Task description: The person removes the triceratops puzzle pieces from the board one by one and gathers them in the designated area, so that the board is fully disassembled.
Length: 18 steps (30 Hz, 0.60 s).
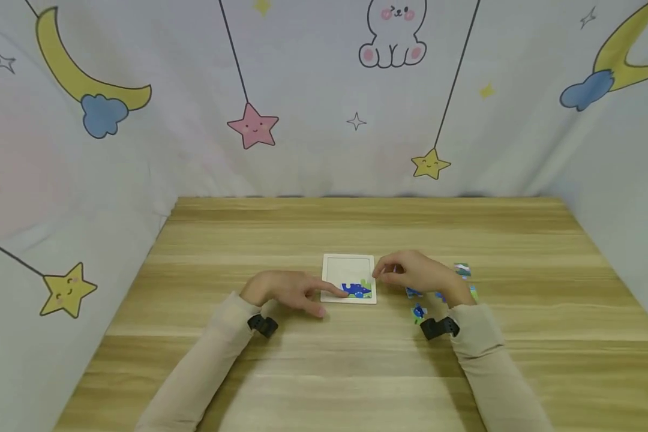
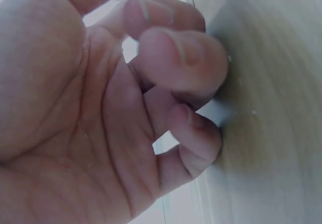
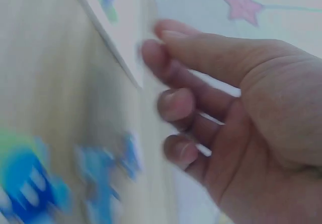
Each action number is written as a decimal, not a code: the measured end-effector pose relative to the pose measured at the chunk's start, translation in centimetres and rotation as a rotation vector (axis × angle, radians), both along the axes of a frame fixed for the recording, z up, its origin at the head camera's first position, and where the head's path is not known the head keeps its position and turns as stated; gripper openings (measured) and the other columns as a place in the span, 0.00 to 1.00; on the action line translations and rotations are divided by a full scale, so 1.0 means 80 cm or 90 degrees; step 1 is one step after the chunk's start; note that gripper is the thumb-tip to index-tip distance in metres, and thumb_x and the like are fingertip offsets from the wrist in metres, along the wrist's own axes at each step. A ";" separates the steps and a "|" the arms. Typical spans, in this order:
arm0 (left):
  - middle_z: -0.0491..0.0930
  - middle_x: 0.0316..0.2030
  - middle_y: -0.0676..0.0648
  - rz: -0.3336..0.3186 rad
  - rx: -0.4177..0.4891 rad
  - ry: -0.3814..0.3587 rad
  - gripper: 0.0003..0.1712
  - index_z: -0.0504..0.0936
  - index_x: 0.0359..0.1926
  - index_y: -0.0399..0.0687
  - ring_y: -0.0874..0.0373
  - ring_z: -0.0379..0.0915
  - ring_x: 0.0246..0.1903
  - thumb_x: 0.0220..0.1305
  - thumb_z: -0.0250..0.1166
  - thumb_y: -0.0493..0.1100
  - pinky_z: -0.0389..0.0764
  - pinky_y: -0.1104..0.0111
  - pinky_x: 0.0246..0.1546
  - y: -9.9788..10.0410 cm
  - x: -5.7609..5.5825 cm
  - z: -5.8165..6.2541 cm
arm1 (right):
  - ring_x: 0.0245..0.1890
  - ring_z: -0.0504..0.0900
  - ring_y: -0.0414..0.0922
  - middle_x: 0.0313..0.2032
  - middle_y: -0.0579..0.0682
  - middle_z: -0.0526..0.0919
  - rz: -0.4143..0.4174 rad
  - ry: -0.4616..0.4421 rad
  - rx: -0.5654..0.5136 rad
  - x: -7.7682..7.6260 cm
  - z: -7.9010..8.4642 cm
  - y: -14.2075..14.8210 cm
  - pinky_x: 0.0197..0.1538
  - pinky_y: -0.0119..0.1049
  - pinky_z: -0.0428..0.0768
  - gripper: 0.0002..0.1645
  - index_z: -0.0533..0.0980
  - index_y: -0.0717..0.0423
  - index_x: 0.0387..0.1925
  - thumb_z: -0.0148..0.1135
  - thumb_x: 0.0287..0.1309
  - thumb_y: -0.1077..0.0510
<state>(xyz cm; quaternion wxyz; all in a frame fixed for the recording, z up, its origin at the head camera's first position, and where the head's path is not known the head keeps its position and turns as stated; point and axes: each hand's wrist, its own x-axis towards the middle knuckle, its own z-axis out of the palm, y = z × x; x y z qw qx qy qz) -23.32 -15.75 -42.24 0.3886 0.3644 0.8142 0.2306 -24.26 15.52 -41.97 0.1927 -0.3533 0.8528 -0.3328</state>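
A white square puzzle board (image 1: 348, 270) lies on the table between both hands. Joined blue and green jigsaw pieces (image 1: 360, 289) fill its lower right part. My left hand (image 1: 288, 289) reaches in from the left, its straight index finger touching these pieces; in the left wrist view its other fingers (image 2: 186, 53) curl loosely over the tabletop. Just right of the board hovers my right hand (image 1: 418, 273), bent at the fingers. Thumb and index finger come close together in the right wrist view, with nothing visible between them.
Several loose jigsaw pieces lie right of the board, around and partly under the right hand: a blue one (image 1: 418, 312) near the wrist, another (image 1: 462, 269) farther back. A printed curtain (image 1: 313, 162) hangs behind the wooden table (image 1: 324, 372). Each wrist wears a black strap (image 1: 263, 325).
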 end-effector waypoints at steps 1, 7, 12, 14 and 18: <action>0.60 0.17 0.57 -0.001 0.000 0.000 0.33 0.67 0.73 0.70 0.64 0.55 0.17 0.70 0.64 0.55 0.63 0.70 0.25 0.000 0.000 -0.001 | 0.28 0.74 0.42 0.36 0.49 0.84 -0.010 0.000 -0.005 0.000 -0.004 -0.006 0.33 0.37 0.75 0.10 0.82 0.54 0.48 0.56 0.72 0.60; 0.62 0.16 0.57 0.006 0.003 0.003 0.33 0.65 0.73 0.70 0.64 0.57 0.15 0.70 0.64 0.54 0.64 0.71 0.23 -0.001 0.000 0.001 | 0.27 0.73 0.41 0.33 0.45 0.82 -0.024 0.004 -0.034 -0.003 -0.022 -0.042 0.33 0.35 0.73 0.09 0.82 0.55 0.48 0.59 0.71 0.61; 0.63 0.15 0.57 0.004 0.000 -0.001 0.34 0.64 0.74 0.70 0.64 0.57 0.15 0.70 0.63 0.54 0.65 0.71 0.23 -0.002 0.003 0.000 | 0.29 0.72 0.41 0.31 0.44 0.80 -0.013 0.007 -0.033 -0.001 -0.029 -0.054 0.33 0.34 0.72 0.09 0.83 0.56 0.46 0.61 0.68 0.62; 0.64 0.15 0.57 -0.002 -0.007 0.005 0.35 0.63 0.74 0.71 0.65 0.59 0.15 0.70 0.63 0.54 0.66 0.71 0.24 -0.002 0.004 0.000 | 0.30 0.72 0.41 0.32 0.44 0.80 -0.019 0.003 -0.032 0.002 -0.031 -0.054 0.35 0.34 0.71 0.09 0.83 0.55 0.46 0.59 0.70 0.62; 0.64 0.16 0.57 -0.018 -0.027 0.022 0.36 0.61 0.75 0.69 0.65 0.59 0.16 0.71 0.63 0.54 0.66 0.71 0.25 0.003 0.008 0.004 | 0.30 0.72 0.41 0.33 0.44 0.81 -0.019 -0.003 -0.033 0.003 -0.035 -0.054 0.36 0.35 0.72 0.10 0.83 0.52 0.46 0.57 0.71 0.62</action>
